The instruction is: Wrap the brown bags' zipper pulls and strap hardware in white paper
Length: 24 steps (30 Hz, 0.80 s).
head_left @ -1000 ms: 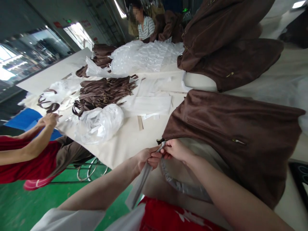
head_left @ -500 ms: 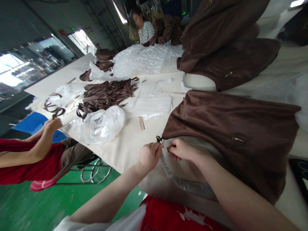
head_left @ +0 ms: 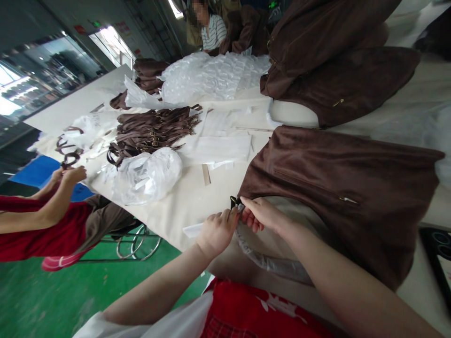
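Bag (head_left: 338, 173) lies on table (head_left: 158, 206), handle (head_left: 271, 264) on its near side; left hand (head_left: 218, 233), fingers closed, grips the handle's end beside the buckle (head_left: 233, 202), right hand (head_left: 259, 215) curls there, hold unclear, apparently bracing it.

Looks matt and softly napped, like suede, on the bag (head_left: 317, 173). Glints like metal on its zip pull (head_left: 348, 200) and on the buckle (head_left: 233, 202) at its corner. Shines like thin, wrinkled plastic around the handle (head_left: 271, 264) and like clear, crinkled plastic on the wrapping (head_left: 151, 178) left of the bag. Looks smooth and matt, like cloth, on the table cover (head_left: 172, 213) beneath it.
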Each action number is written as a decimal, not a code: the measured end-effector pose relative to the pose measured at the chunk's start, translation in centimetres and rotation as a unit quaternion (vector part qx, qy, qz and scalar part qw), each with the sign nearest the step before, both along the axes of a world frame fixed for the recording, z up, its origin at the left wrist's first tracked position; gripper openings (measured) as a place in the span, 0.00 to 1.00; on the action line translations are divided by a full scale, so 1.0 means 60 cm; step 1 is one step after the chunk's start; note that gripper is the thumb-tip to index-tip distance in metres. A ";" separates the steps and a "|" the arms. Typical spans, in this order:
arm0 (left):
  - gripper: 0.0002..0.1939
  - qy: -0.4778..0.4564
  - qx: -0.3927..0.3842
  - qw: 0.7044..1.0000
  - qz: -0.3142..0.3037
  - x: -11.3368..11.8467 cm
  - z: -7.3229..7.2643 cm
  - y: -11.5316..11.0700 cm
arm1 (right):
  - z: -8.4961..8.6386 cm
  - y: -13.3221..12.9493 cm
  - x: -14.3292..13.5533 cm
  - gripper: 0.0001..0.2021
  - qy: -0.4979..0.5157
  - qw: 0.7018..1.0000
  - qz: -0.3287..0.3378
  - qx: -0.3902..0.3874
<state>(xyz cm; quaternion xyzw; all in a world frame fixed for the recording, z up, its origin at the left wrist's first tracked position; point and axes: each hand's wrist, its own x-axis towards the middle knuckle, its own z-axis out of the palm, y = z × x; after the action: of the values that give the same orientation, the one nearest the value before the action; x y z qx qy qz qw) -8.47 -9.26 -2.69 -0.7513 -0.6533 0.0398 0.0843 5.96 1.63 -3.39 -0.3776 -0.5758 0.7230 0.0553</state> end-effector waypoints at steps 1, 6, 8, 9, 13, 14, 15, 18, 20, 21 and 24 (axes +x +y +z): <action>0.16 -0.023 -0.008 1.000 0.008 0.000 -0.001 -0.001 | -0.003 0.000 -0.001 0.29 -0.009 1.000 0.000 0.008; 0.18 -0.125 -0.061 0.989 0.044 0.002 -0.001 -0.002 | -0.014 -0.002 -0.005 0.28 -0.045 0.996 -0.016 0.079; 0.18 -0.145 -0.080 0.984 0.060 0.004 0.001 -0.001 | -0.016 -0.004 -0.006 0.24 -0.043 0.990 -0.016 0.135; 0.17 -0.153 -0.081 0.983 0.062 0.006 0.002 -0.001 | -0.016 -0.005 -0.006 0.22 -0.038 0.986 -0.015 0.161; 0.14 -0.147 -0.057 0.986 0.044 0.017 0.008 0.001 | -0.019 -0.011 -0.007 0.16 0.005 0.981 -0.028 0.190; 0.14 -0.143 -0.057 0.987 0.048 0.020 0.011 0.002 | -0.019 -0.013 -0.007 0.15 0.014 0.982 -0.038 0.185; 0.13 -0.141 -0.061 0.986 0.061 0.024 0.014 0.004 | -0.018 -0.016 -0.008 0.14 0.021 0.982 -0.049 0.181; 0.11 -0.188 -0.071 0.973 0.117 0.030 0.026 0.013 | -0.013 -0.026 -0.009 0.12 0.037 0.984 -0.087 0.149; 0.10 -0.270 -0.066 0.950 0.143 0.029 0.033 0.020 | -0.007 -0.030 -0.010 0.11 0.047 0.987 -0.108 0.104; 0.10 -0.320 -0.065 0.932 0.154 0.027 0.036 0.023 | -0.004 -0.032 -0.011 0.11 0.049 0.989 -0.114 0.083; 0.11 -0.514 -0.114 0.821 0.219 0.018 0.040 0.029 | 0.005 -0.031 -0.012 0.13 0.049 0.993 -0.105 0.033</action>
<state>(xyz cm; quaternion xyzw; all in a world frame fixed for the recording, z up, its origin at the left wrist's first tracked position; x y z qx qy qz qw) -7.40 -7.53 -0.29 -0.5038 -0.7401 -0.2612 -0.3608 5.24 -0.25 -3.11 -0.3979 -0.5536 0.7112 0.1715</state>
